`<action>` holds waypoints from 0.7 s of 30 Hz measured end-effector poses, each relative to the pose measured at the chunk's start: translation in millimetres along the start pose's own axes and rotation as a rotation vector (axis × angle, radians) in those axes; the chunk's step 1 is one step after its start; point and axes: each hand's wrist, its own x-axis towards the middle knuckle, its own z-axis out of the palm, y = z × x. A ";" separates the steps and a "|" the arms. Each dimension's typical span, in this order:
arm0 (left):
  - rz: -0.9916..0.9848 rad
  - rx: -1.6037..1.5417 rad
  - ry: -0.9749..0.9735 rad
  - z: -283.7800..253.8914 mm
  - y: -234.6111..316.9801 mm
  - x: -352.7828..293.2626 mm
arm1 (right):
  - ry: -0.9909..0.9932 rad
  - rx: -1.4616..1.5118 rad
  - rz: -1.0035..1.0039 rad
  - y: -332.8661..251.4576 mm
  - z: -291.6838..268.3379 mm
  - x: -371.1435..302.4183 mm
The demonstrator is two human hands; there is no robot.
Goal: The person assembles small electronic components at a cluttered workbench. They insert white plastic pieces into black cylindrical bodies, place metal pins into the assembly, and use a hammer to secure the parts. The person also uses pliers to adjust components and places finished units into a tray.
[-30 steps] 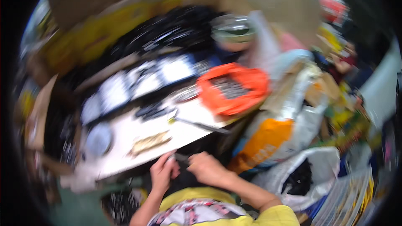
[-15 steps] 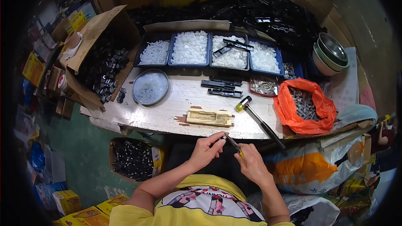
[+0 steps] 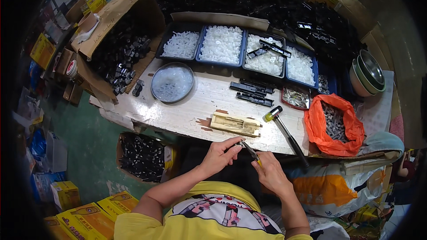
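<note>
In front of my body, just off the table's near edge, my right hand (image 3: 272, 173) is closed round a pair of pliers (image 3: 252, 153) with yellow on the handle. The jaws point up and left to my left hand (image 3: 218, 156). Its thumb and forefinger pinch a tiny piece at the jaws, too small to name. Beyond my hands lies a cream-coloured block (image 3: 235, 124) with a long hollow in it. To its right rests a hammer (image 3: 289, 135) with a yellow-and-silver head. Several black slide-like strips (image 3: 251, 91) lie farther back.
Blue trays (image 3: 221, 45) of small white plastic parts line the back. A round dish (image 3: 172, 82) stands left, beside a carton (image 3: 116, 18) of black pieces. At right are a red tin (image 3: 295, 98), an orange bag (image 3: 313, 126) of grey parts and stacked bowls (image 3: 362, 73).
The whole view has shifted and tilted slightly, so the table sits lower and to the right. My hands keep nearly the same pose, pliers against the left fingertips.
</note>
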 end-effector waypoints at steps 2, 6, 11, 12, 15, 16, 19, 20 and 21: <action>-0.024 0.009 -0.009 -1.4 6.8 -0.5 | -0.007 -0.012 -0.028 1.9 0.7 1.8; -0.184 -0.304 -0.096 -8.7 -4.4 -3.0 | 0.002 -0.037 -0.135 2.7 4.2 5.8; -0.444 -0.953 -0.483 -24.1 -26.1 -12.8 | -0.121 -0.065 -0.224 0.5 0.8 -0.7; -0.466 -1.032 -0.539 -24.1 -33.9 -16.2 | -0.164 -0.060 -0.220 -4.3 1.9 -4.2; -0.429 -1.149 -0.662 -30.5 -52.2 -30.5 | -0.251 -0.099 -0.250 -15.3 6.3 -0.7; -0.409 -1.119 -0.650 -37.7 -56.6 -35.7 | -0.266 -0.127 -0.290 -23.0 12.0 2.4; -0.412 -0.518 -0.372 -73.0 -55.2 -58.2 | -0.280 -0.160 -0.342 -19.1 30.4 12.2; -0.355 -0.192 -0.209 -83.5 -63.2 -67.6 | -0.239 -0.162 -0.335 -20.1 35.7 15.4; -0.292 0.132 -0.043 -97.2 -79.5 -77.4 | -0.197 -0.164 -0.330 -21.1 39.0 17.8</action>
